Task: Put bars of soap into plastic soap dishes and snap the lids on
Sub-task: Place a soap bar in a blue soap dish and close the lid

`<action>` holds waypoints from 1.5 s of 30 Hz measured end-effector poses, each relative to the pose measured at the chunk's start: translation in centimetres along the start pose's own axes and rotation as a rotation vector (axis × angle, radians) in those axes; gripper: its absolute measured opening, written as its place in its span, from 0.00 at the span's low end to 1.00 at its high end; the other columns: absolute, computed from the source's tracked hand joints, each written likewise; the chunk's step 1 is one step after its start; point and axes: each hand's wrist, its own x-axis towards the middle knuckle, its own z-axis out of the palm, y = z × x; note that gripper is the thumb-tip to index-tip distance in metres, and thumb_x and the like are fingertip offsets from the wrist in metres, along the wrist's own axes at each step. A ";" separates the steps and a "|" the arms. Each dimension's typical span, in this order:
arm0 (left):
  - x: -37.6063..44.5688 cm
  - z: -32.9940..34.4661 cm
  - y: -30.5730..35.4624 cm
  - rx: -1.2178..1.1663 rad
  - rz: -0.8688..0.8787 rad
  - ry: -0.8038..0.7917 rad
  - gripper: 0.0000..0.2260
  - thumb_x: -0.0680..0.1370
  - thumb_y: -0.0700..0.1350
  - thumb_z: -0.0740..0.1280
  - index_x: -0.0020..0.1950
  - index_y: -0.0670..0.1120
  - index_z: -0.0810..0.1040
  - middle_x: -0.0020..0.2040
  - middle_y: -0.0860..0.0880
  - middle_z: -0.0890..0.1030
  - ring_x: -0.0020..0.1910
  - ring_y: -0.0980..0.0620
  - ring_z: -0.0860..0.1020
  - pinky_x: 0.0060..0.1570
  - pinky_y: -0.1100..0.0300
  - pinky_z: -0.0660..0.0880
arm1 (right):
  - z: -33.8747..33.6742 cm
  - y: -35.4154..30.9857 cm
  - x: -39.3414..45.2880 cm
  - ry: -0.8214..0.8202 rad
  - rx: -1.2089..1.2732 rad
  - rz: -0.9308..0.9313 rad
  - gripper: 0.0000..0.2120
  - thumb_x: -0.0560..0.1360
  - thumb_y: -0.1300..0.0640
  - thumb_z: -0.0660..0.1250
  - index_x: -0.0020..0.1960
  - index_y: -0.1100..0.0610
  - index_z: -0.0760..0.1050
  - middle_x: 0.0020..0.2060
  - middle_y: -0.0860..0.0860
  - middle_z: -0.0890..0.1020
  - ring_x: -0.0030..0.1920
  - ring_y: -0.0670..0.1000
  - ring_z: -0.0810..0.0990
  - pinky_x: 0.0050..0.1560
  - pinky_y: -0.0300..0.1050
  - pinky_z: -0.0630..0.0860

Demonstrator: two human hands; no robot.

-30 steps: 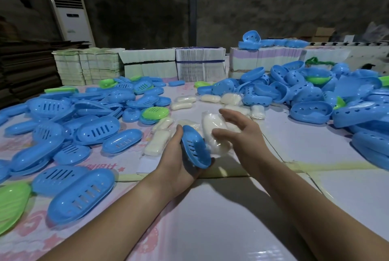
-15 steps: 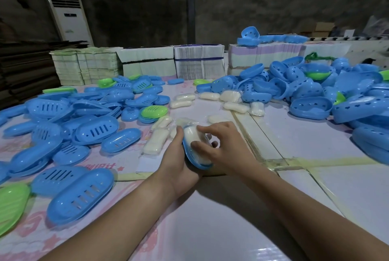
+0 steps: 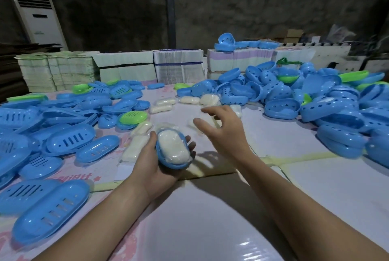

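The left hand is cradling one blue soap dish from below, with the thumb curling over its left rim and the fingertips showing past its right edge. One wrapped white bar of soap is lying lengthwise inside this dish, and no lid is sitting on it. The right hand is hovering just right of the dish, apart from it, with fingers spread and loosely bent, gripping nothing. Both forearms are reaching in over the white table. Beyond the hands, loose soap bars are lying in a scattered group; at least six are distinguishable, though overlapping wrappers are making an exact count uncertain. One more group of bars is lying immediately left of the held dish. To the left, a spread of flat blue lids with slotted tops is covering the table, well over twenty in number, and one green lid is resting among them near the bars. To the right, a heap of deep blue dish bases with perforated walls is piling up, also well over twenty, with a few green pieces mixed in. Along the far edge, five stacks of flat cartons are standing side by side. One white floor air conditioner is standing at the back left.
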 end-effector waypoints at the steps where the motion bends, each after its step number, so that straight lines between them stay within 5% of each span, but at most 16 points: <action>1: 0.0 -0.1 0.1 0.014 -0.003 0.012 0.31 0.82 0.64 0.58 0.58 0.36 0.81 0.55 0.38 0.85 0.51 0.40 0.83 0.51 0.45 0.82 | -0.9 1.1 0.8 -0.002 -0.072 0.029 0.17 0.72 0.47 0.72 0.60 0.50 0.79 0.55 0.50 0.78 0.57 0.50 0.74 0.59 0.48 0.72; 7: -0.2 0.1 0.0 0.045 0.012 -0.017 0.30 0.82 0.63 0.56 0.61 0.37 0.79 0.56 0.39 0.85 0.44 0.41 0.86 0.42 0.44 0.84 | -7.0 10.6 3.8 -0.080 -0.702 0.248 0.27 0.74 0.53 0.66 0.72 0.51 0.66 0.68 0.55 0.70 0.65 0.60 0.67 0.61 0.54 0.69; 11: -0.1 0.2 -0.6 0.096 -0.002 -0.025 0.31 0.82 0.64 0.56 0.60 0.38 0.81 0.58 0.40 0.85 0.50 0.43 0.85 0.42 0.45 0.84 | -9.4 15.3 4.8 -0.036 -0.891 0.342 0.25 0.76 0.56 0.64 0.72 0.55 0.64 0.69 0.57 0.67 0.64 0.64 0.67 0.58 0.55 0.70; 15: 0.1 0.5 -0.9 0.139 -0.003 -0.008 0.34 0.82 0.65 0.55 0.48 0.38 0.88 0.56 0.40 0.85 0.47 0.43 0.86 0.43 0.48 0.84 | -9.8 17.5 5.8 -0.035 -0.897 0.388 0.22 0.78 0.58 0.59 0.71 0.57 0.63 0.65 0.58 0.69 0.61 0.66 0.71 0.53 0.57 0.73; 20: -0.2 0.8 -0.4 0.110 0.015 0.024 0.31 0.81 0.65 0.57 0.59 0.39 0.81 0.57 0.40 0.85 0.48 0.41 0.86 0.50 0.46 0.79 | -10.1 18.4 6.8 0.001 -0.885 0.402 0.14 0.76 0.60 0.62 0.61 0.59 0.74 0.56 0.58 0.75 0.56 0.64 0.74 0.51 0.56 0.74; 27: -0.6 1.0 -0.3 0.118 0.018 0.052 0.30 0.81 0.65 0.57 0.59 0.39 0.81 0.57 0.40 0.85 0.45 0.41 0.86 0.50 0.46 0.77 | -9.1 16.5 6.3 -0.010 -0.841 0.236 0.08 0.77 0.57 0.63 0.53 0.54 0.79 0.50 0.55 0.79 0.50 0.60 0.77 0.39 0.47 0.67; 33: -0.9 1.0 0.0 0.118 0.025 0.050 0.29 0.82 0.64 0.57 0.60 0.40 0.80 0.57 0.40 0.85 0.45 0.41 0.86 0.50 0.46 0.77 | -7.7 11.6 6.3 -0.078 -0.868 0.062 0.11 0.74 0.47 0.65 0.47 0.52 0.82 0.39 0.53 0.82 0.39 0.55 0.77 0.33 0.43 0.70; 36: -1.1 0.9 0.1 0.121 0.027 0.056 0.29 0.82 0.64 0.57 0.60 0.40 0.81 0.57 0.40 0.85 0.46 0.42 0.86 0.50 0.46 0.77 | -7.7 11.2 5.7 0.066 -0.859 0.037 0.15 0.74 0.47 0.68 0.58 0.51 0.79 0.50 0.53 0.79 0.50 0.56 0.74 0.41 0.47 0.69; 40: -1.0 0.8 0.2 0.126 0.024 0.066 0.29 0.82 0.64 0.57 0.60 0.40 0.81 0.57 0.40 0.85 0.44 0.42 0.86 0.49 0.47 0.78 | -8.2 12.3 5.5 -0.159 -0.672 0.272 0.35 0.70 0.49 0.73 0.74 0.49 0.63 0.67 0.56 0.70 0.66 0.60 0.67 0.62 0.55 0.69; 45: -0.6 0.6 0.0 0.125 -0.005 0.068 0.30 0.81 0.65 0.57 0.62 0.40 0.80 0.57 0.40 0.85 0.44 0.41 0.86 0.45 0.49 0.82 | -8.0 12.4 5.7 -0.055 -0.566 0.230 0.23 0.66 0.61 0.72 0.59 0.50 0.73 0.56 0.52 0.77 0.53 0.55 0.74 0.46 0.48 0.73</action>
